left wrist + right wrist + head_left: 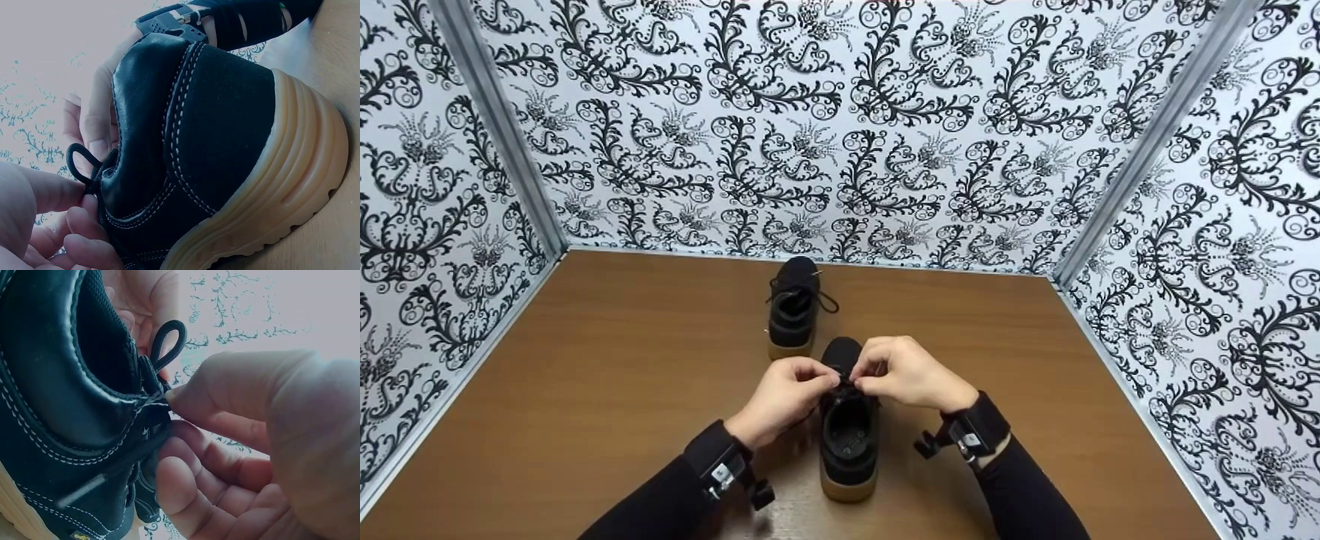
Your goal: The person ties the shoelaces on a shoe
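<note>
A black shoe [849, 474] with a tan sole stands in front of me on the table, toe pointing away. Both hands meet over its laces. My left hand [786, 394] pinches the shoelace at the top of the tongue, beside an upright lace loop [79, 160] in the left wrist view. From the other side my right hand [913, 375] pinches the lace between thumb and index finger, its other fingers curled. In the right wrist view a loose lace end [84, 489] hangs over the shoe's side. The fingers partly cover the knot area.
A second black shoe [793, 330] stands farther back and slightly left, its laces spread to the sides. The wooden table [660, 322] is bounded by patterned walls [780, 150] with grey metal corner posts [1155, 142].
</note>
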Action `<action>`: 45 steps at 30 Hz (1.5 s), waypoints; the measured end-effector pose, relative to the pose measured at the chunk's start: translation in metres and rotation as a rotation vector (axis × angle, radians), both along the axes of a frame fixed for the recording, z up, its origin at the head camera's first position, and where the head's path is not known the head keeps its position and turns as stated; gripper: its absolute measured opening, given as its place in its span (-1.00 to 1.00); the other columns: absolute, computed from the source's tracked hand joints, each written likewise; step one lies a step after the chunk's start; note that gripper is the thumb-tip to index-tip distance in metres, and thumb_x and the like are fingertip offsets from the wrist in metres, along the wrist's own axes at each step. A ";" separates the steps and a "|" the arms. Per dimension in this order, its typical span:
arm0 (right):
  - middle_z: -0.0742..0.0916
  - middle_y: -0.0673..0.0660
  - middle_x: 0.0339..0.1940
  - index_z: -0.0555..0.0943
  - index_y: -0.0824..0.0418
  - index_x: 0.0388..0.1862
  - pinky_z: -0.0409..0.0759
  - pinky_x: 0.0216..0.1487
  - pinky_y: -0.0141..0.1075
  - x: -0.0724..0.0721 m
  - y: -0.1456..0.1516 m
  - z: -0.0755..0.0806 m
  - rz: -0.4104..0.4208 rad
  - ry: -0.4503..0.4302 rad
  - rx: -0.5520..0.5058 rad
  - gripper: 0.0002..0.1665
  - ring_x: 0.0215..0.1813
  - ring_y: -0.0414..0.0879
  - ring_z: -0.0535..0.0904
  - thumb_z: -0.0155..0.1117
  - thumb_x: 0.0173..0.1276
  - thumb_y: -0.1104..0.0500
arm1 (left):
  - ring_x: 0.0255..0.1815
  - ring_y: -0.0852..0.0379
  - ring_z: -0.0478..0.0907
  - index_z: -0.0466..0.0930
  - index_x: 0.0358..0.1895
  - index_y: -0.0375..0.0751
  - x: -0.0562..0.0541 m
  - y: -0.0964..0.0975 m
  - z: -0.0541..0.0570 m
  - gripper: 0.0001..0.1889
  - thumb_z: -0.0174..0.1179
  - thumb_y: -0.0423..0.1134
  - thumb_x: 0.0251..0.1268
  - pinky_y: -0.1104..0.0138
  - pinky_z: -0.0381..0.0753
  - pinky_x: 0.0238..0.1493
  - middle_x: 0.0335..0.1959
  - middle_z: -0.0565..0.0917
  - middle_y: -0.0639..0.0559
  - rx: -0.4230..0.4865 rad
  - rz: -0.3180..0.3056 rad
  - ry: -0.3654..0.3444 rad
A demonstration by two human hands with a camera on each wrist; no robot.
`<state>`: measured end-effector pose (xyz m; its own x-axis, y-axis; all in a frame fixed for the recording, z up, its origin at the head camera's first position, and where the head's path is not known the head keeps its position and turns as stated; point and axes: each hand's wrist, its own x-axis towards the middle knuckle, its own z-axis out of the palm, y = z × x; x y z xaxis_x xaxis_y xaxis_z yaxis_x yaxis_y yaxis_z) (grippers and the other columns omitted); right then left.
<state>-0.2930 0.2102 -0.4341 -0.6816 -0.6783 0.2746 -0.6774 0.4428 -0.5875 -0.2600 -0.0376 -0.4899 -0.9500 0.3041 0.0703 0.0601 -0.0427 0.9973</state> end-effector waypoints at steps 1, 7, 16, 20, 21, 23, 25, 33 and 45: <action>0.81 -0.04 -0.21 0.88 0.05 -0.25 0.68 -0.10 -0.31 0.000 0.000 0.000 -0.004 0.003 0.000 -0.81 -0.17 -0.20 0.68 0.52 0.36 0.35 | -0.57 0.29 0.32 0.84 -0.04 -0.42 0.000 0.000 0.000 -0.81 0.41 -0.31 0.53 0.46 0.29 -0.55 -0.49 0.57 0.17 -0.001 0.001 0.002; 0.82 -0.05 -0.26 0.86 0.08 -0.22 0.68 -0.22 -0.34 0.003 -0.004 0.001 -0.049 -0.031 -0.006 -0.84 -0.27 -0.23 0.68 0.52 0.36 0.34 | -0.53 0.26 0.37 0.84 -0.04 -0.43 0.000 0.000 -0.001 -0.80 0.41 -0.31 0.52 0.45 0.33 -0.52 -0.46 0.61 0.16 -0.009 0.005 0.032; 0.79 -0.14 -0.36 0.82 0.11 -0.22 0.69 -0.32 -0.35 0.004 -0.008 -0.001 -0.075 -0.085 -0.055 -0.87 -0.34 -0.25 0.68 0.56 0.39 0.34 | -0.55 0.27 0.37 0.83 -0.04 -0.43 0.000 0.000 0.001 -0.80 0.42 -0.30 0.51 0.44 0.33 -0.53 -0.46 0.60 0.15 0.009 -0.006 0.035; 0.79 -0.09 -0.36 0.82 0.13 -0.22 0.66 -0.35 -0.37 0.005 -0.008 0.000 -0.070 -0.097 -0.066 -0.88 -0.37 -0.24 0.66 0.55 0.40 0.34 | -0.58 0.29 0.33 0.82 -0.04 -0.43 0.000 0.000 0.001 -0.81 0.39 -0.33 0.52 0.46 0.29 -0.56 -0.51 0.55 0.17 0.041 -0.018 -0.004; 0.79 -0.08 -0.37 0.82 0.13 -0.22 0.64 -0.37 -0.38 0.005 -0.008 0.000 -0.071 -0.103 -0.066 -0.88 -0.38 -0.24 0.65 0.55 0.40 0.34 | -0.58 0.29 0.33 0.82 -0.04 -0.43 0.000 0.000 0.001 -0.82 0.38 -0.34 0.53 0.46 0.28 -0.56 -0.52 0.54 0.17 0.047 -0.019 -0.014; 0.79 -0.07 -0.38 0.82 0.13 -0.22 0.62 -0.40 -0.39 0.005 -0.008 0.000 -0.073 -0.112 -0.064 -0.89 -0.40 -0.24 0.64 0.55 0.41 0.34 | -0.59 0.30 0.32 0.82 -0.04 -0.43 0.000 0.001 0.001 -0.83 0.34 -0.36 0.53 0.47 0.27 -0.57 -0.53 0.53 0.17 0.058 -0.019 -0.030; 0.79 -0.07 -0.39 0.82 0.14 -0.21 0.61 -0.42 -0.40 0.005 -0.008 0.000 -0.076 -0.124 -0.062 -0.90 -0.43 -0.24 0.63 0.55 0.42 0.33 | -0.59 0.30 0.32 0.82 -0.05 -0.43 0.000 0.001 0.000 -0.83 0.31 -0.38 0.52 0.47 0.27 -0.58 -0.54 0.53 0.17 0.059 -0.016 -0.033; 0.80 -0.07 -0.39 0.82 0.13 -0.20 0.61 -0.45 -0.40 0.002 -0.007 -0.002 -0.078 -0.157 -0.059 -0.92 -0.43 -0.26 0.64 0.57 0.42 0.28 | -0.57 0.27 0.36 0.81 -0.06 -0.45 -0.002 0.000 -0.003 -0.83 0.30 -0.41 0.48 0.45 0.34 -0.53 -0.52 0.56 0.17 0.016 -0.012 0.019; 0.79 -0.08 -0.39 0.81 0.12 -0.20 0.62 -0.41 -0.39 0.002 -0.006 -0.003 -0.081 -0.165 -0.042 -0.92 -0.41 -0.24 0.64 0.57 0.42 0.28 | -0.62 0.32 0.32 0.84 -0.07 -0.40 -0.007 -0.004 -0.007 -0.82 0.43 -0.30 0.48 0.46 0.27 -0.57 -0.56 0.55 0.20 -0.029 -0.032 -0.006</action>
